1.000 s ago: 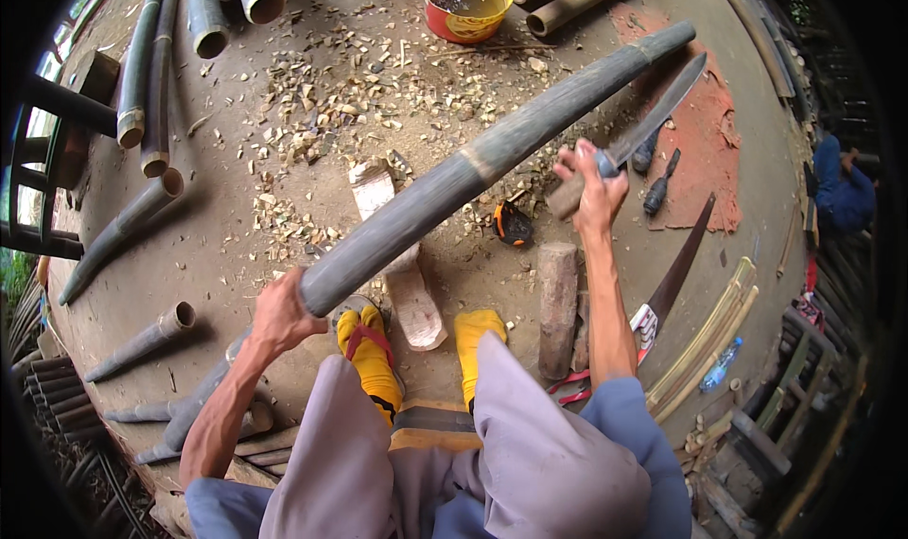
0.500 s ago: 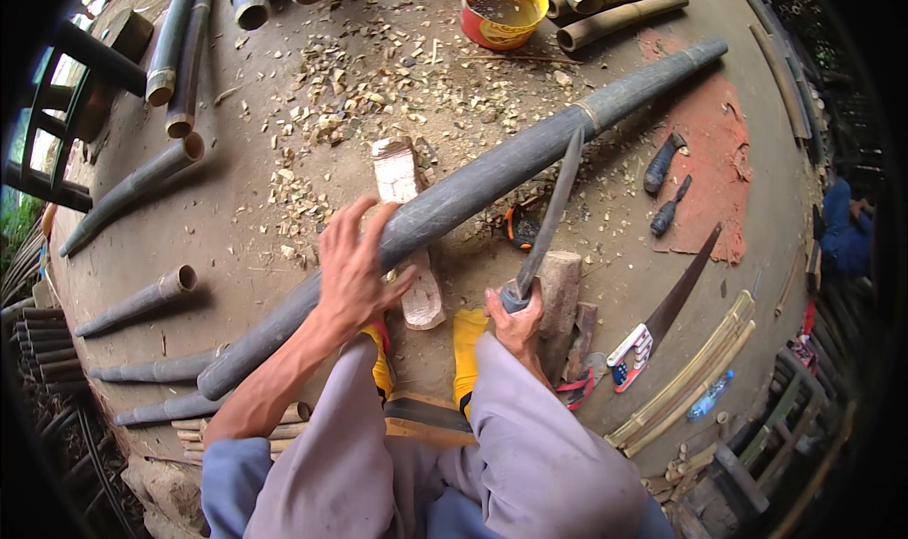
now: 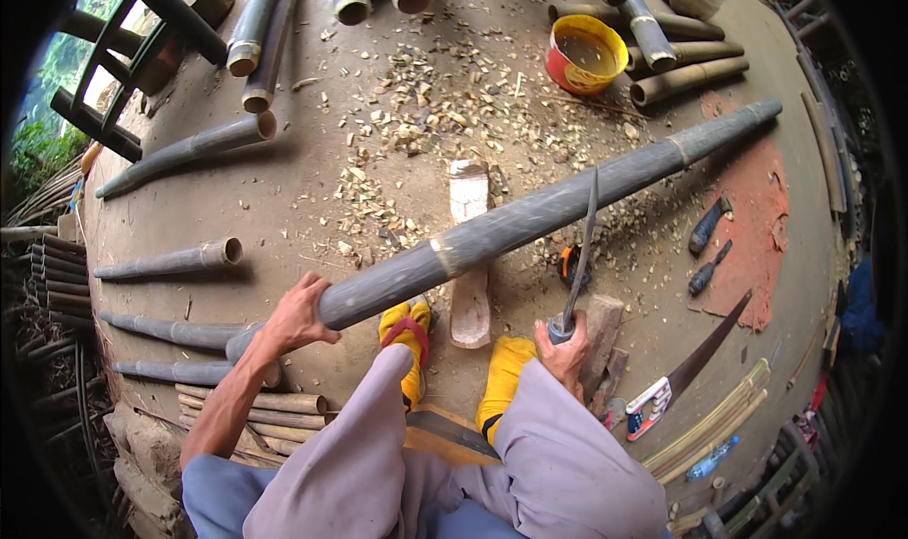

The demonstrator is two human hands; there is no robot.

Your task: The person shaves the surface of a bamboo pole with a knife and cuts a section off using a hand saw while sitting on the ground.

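Note:
A long dark grey-green bamboo pole [image 3: 539,222] lies slantwise in front of me, its far end at the upper right. Under it is a pale, whittled wooden block [image 3: 470,307]. My left hand [image 3: 298,317] is closed round the pole near its lower left end, thumb on the near side. In my right hand [image 3: 565,345], by my right foot, is the handle of a machete [image 3: 582,255]. Its long blade points up, with the tip overlapping the pole in view; whether they touch I cannot tell. Just beside the blade sits an orange and black tape measure [image 3: 572,266].
Wood chips [image 3: 416,128] litter the ground beyond the pole. A yellow and red bucket [image 3: 586,57] of murky liquid stands farther off. To the right lie two dark-handled tools [image 3: 709,225] and a handsaw [image 3: 690,373]. Cut bamboo lengths [image 3: 184,260] lie at the left.
My left hand has moved down the pole toward its lower left end, its spread fingers now wrapped round it. The machete blade stands more upright. The whole view has shifted.

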